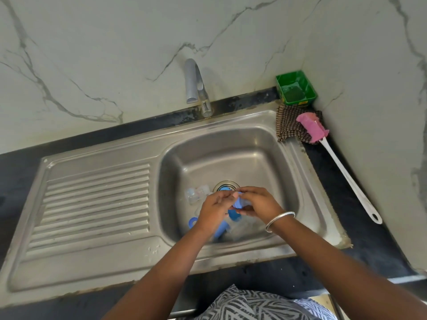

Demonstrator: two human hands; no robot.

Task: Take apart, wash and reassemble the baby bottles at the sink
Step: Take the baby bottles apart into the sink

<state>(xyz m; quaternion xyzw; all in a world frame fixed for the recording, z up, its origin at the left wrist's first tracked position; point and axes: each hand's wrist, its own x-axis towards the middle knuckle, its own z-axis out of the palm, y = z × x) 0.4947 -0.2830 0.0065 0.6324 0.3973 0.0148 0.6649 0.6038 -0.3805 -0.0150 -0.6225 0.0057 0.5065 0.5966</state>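
Note:
Over the steel sink basin [261, 158], my left hand [213, 212] and my right hand [260, 202] meet and together grip a small blue bottle part [238, 202], mostly hidden by the fingers. Below the hands lie more blue bottle pieces [221, 229], among them a blue ring [192, 222] and a blue collar [234, 215]. A clear bottle part [196, 194] rests on the basin floor left of the drain [225, 185]. The tap [196, 84] stands at the back, with no water visible.
A ribbed steel draining board [97, 204] lies left of the basin. At the back right stand a green tub [295, 87], a checked cloth [290, 124] and a pink sponge bottle brush with a white handle [346, 174] on the dark counter. Marble walls close the back and right.

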